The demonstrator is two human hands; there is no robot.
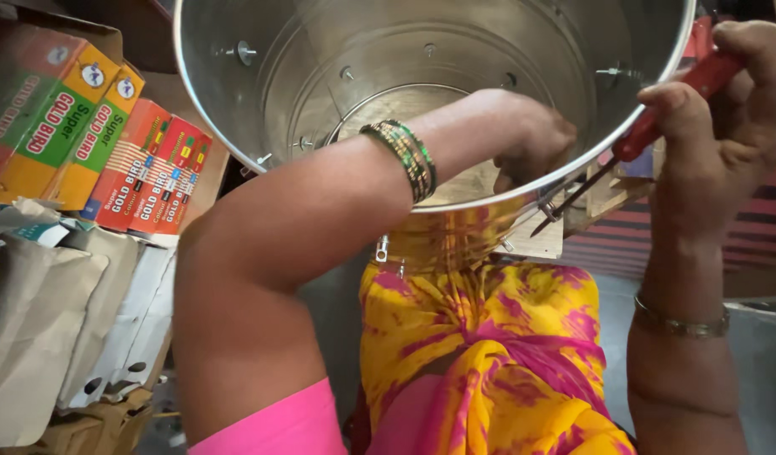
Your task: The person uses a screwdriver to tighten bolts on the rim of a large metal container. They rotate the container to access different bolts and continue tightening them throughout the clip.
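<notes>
Reaching inside the steel drum [455,50], the left hand [535,139] curls closed against the near wall, seemingly backing a fastener; whatever it pinches is hidden. Outside, the right hand [725,118] grips a red-handled screwdriver [632,143], tip at the same wall. Colourful cartons [110,143] stack at left.

One drum [421,76], one screwdriver [649,126]

left hand [531,139] inside drum [320,67] | screwdriver [641,135] outside, right | boxes [110,152] left
</notes>
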